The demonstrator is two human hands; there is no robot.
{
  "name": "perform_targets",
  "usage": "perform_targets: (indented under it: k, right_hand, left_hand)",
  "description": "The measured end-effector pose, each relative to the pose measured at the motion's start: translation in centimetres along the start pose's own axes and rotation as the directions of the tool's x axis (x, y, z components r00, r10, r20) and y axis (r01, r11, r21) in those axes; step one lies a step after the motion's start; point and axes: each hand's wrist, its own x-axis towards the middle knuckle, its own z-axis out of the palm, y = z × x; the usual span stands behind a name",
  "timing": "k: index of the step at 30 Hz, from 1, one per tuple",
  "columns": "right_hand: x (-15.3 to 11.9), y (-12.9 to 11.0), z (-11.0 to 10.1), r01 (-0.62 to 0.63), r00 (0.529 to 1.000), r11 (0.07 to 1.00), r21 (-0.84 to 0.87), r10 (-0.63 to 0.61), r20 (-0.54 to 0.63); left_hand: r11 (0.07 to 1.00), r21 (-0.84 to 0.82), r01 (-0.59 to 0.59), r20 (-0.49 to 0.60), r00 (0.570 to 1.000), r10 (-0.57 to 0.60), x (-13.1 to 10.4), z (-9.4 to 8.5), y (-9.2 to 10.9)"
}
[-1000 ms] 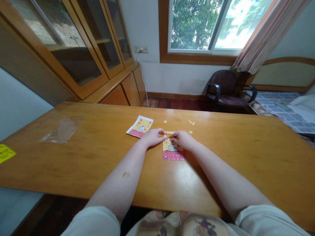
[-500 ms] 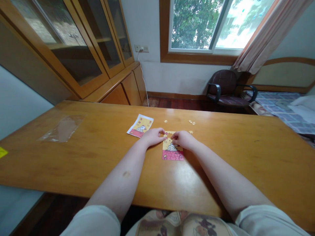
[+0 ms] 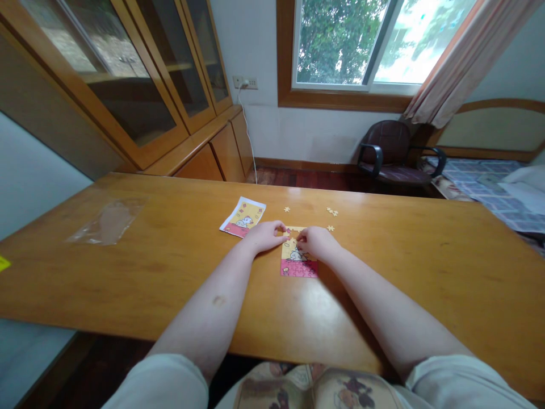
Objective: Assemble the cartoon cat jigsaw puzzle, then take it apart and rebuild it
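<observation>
- Right hand [image 3: 320, 242] has shifted slightly to the right since the earlier frame, so its fingertips stand a little farther from those of the left hand [image 3: 264, 236]. Left hand nearly unchanged. Yellow tag [image 3: 3, 263] now mostly out of view at the left edge, probably because the head turned a little.
- Puzzle [image 3: 298, 268]: flat on the table [image 3: 179, 272], between the hands; pink lower part joined, gap visible under the yellow top strip.
- Left hand: thumb and forefinger bent and apart, tips at the puzzle's upper left edge. Likely placed there to steady it; cannot tell whether a piece is pinched.
- Right hand: fingers curled down over the upper right part, hiding it. Grip on a piece: cannot tell.
- Card [image 3: 244, 216]: picture up, just beyond the left forearm, showing a matching design. Probably laid there for easy comparison.
- Loose pieces: one [image 3: 286, 209] beyond the puzzle, a small cluster [image 3: 335, 213] farther right, another [image 3: 331, 228] near the right hand. Spacing presumably keeps them reachable yet off the work.
- Bag [image 3: 108, 221]: transparent, lying flat at left, well apart from the hands; contents not discernible.
- Cabinet [image 3: 181, 74]: glass doors shut, shelves visible inside; reflections obscure the rest.
</observation>
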Motion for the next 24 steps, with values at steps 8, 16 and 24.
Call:
perform_targets:
  k: [8, 16, 24]
  right_hand:
    - [0.3, 0.4, 0.2, -0.040, 0.999, 0.994, 0.102, 0.040, 0.005]
    - [0.6, 0.5, 0.9, -0.015, 0.996, 0.986, 0.163, 0.029, -0.085]
    - [1.3, 0.6, 1.4, -0.001, 0.977, 0.981, 0.192, 0.042, -0.208]
  left_hand:
    - [1.000, 0.005, -0.002, 0.002, 1.000, 0.002, 0.0, 0.0, 0.0]
    - [1.000, 0.013, -0.014, 0.001, 1.000, 0.014, 0.2, 0.2, -0.2]
    - [0.999, 0.035, -0.021, -0.010, 1.000, 0.022, 0.2, 0.2, -0.2]
